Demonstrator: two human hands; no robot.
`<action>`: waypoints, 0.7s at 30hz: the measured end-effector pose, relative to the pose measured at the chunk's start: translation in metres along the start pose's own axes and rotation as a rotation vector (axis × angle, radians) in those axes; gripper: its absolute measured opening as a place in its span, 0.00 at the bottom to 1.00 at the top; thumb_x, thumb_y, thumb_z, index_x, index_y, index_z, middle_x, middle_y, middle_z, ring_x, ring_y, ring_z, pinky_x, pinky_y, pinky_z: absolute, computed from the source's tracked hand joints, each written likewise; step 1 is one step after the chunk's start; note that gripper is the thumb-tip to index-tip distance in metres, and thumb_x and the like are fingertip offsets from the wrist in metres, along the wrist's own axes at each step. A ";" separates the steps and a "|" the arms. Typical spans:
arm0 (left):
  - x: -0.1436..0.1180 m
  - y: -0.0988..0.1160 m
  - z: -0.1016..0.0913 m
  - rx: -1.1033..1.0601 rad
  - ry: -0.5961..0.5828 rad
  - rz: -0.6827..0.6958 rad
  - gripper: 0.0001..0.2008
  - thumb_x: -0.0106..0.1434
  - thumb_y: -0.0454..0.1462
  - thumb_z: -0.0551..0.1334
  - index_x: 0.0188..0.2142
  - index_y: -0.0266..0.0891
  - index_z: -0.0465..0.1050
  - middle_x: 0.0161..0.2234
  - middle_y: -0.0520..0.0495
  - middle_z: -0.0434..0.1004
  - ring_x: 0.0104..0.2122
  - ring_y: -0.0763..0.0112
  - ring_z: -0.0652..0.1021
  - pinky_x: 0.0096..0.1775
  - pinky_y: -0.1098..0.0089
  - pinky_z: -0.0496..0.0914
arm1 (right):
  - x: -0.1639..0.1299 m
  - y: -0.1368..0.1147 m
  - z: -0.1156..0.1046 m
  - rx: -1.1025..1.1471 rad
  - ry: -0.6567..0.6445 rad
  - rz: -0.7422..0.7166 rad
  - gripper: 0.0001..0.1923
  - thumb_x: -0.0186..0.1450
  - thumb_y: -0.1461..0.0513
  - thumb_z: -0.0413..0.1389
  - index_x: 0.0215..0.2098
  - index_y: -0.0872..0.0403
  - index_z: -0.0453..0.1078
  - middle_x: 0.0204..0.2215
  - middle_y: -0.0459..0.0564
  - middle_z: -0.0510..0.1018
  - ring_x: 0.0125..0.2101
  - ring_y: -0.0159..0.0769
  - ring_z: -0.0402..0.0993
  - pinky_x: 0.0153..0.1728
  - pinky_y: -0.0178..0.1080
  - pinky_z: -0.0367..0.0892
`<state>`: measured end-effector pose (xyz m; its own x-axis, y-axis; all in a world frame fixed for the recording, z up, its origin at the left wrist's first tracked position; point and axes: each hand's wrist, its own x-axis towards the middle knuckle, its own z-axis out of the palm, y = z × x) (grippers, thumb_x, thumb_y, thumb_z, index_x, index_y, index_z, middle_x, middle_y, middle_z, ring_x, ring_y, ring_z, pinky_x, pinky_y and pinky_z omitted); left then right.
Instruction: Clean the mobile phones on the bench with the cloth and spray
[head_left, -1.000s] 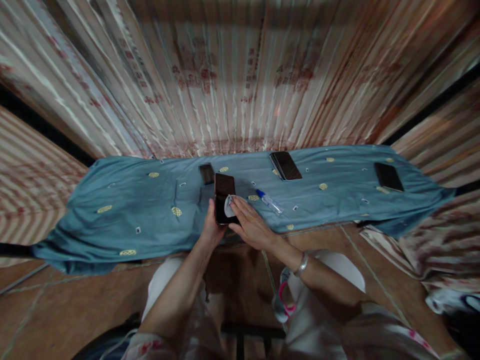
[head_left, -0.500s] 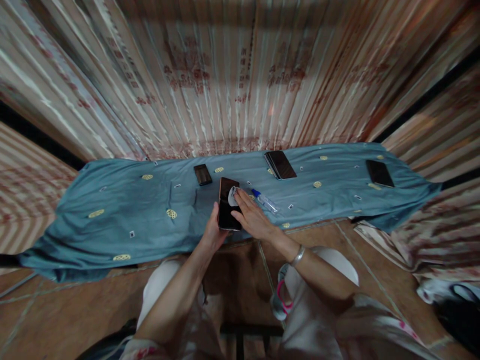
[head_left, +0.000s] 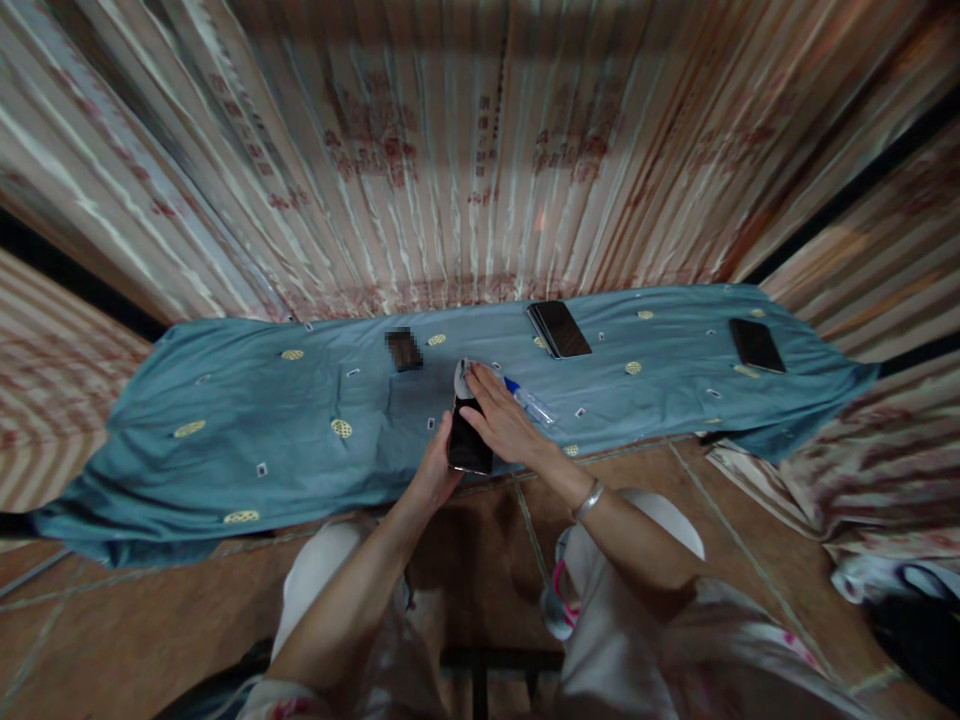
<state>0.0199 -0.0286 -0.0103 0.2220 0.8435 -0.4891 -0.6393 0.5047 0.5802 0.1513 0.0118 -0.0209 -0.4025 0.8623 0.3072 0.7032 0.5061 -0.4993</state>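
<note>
Forearms [head_left: 386,545] angled inward, we clasp a black phone [head_left: 470,447] in the left hand [head_left: 439,468] while the right hand [head_left: 506,418], fingers together, holds a pale cloth [head_left: 462,380] to the phone's far end.

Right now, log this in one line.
left hand: holds smartphone; right hand: on gray cloth at smartphone's far end; blue-capped bottle: on teal cover

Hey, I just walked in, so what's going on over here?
A seated person's left hand holds a dark-screened phone over a blue patterned cover, while the right hand lies over it, fingers on a small pale cloth at the phone's far end. A clear, blue-capped tube lies just right of that hand. Farther back lie a stack of dark devices, another dark device at right, and a small pixelated item at left.
</note>
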 end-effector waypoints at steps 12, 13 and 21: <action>-0.001 0.001 -0.001 0.076 -0.028 0.037 0.20 0.70 0.41 0.50 0.52 0.34 0.73 0.43 0.42 0.82 0.46 0.60 0.80 0.50 0.60 0.73 | 0.004 0.006 -0.009 0.062 0.013 0.041 0.31 0.72 0.51 0.40 0.66 0.61 0.53 0.66 0.62 0.55 0.67 0.44 0.47 0.65 0.52 0.48; -0.001 0.002 -0.001 0.069 -0.042 0.039 0.20 0.70 0.41 0.50 0.53 0.34 0.72 0.42 0.41 0.82 0.45 0.60 0.80 0.49 0.60 0.73 | 0.003 0.007 -0.009 0.073 0.013 0.050 0.31 0.72 0.51 0.40 0.66 0.61 0.53 0.66 0.62 0.55 0.67 0.44 0.47 0.66 0.52 0.48; 0.001 0.010 -0.008 0.112 -0.070 -0.013 0.26 0.70 0.46 0.48 0.57 0.31 0.67 0.38 0.37 0.83 0.33 0.60 0.83 0.36 0.63 0.77 | 0.002 0.018 -0.005 0.245 0.024 0.186 0.36 0.70 0.45 0.37 0.66 0.60 0.53 0.67 0.60 0.54 0.67 0.41 0.46 0.67 0.49 0.44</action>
<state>0.0079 -0.0246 -0.0104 0.2830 0.8456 -0.4526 -0.5507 0.5296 0.6451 0.1660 0.0227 -0.0246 -0.2645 0.9413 0.2098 0.6003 0.3309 -0.7281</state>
